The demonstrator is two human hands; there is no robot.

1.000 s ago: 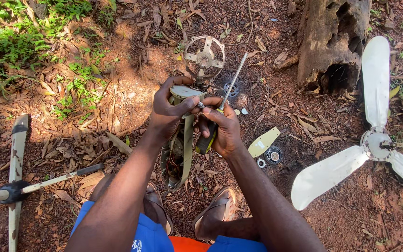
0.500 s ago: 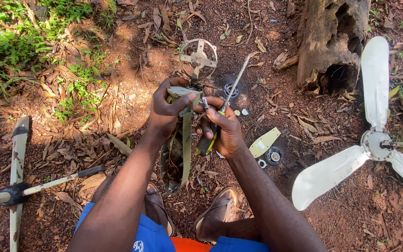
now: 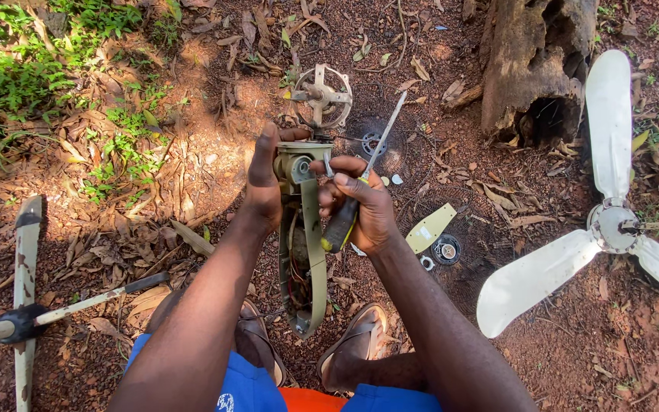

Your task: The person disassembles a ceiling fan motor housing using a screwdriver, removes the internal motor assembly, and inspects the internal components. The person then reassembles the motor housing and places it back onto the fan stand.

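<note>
Now the olive fan motor housing (image 3: 303,229) stands upright between both hands, lifted slightly nearer than a second ago. The left hand (image 3: 262,183) clasps its top; the right hand (image 3: 364,206) grips a screwdriver (image 3: 356,194), fingertips now pinching a small fastener there. Beyond lies a metal bracket (image 3: 322,95); rightward, white fan blades (image 3: 604,221).

The left hand (image 3: 265,179) and right hand (image 3: 360,210) flank the olive metal fan-motor housing (image 3: 303,229), with the yellow-handled screwdriver (image 3: 356,198) in the right. Beyond the hands lies a round spoked metal bracket (image 3: 322,95); right of the right hand, a white three-bladed fan (image 3: 612,221); left of the left hand, a crossed metal stand (image 3: 24,305).
</note>
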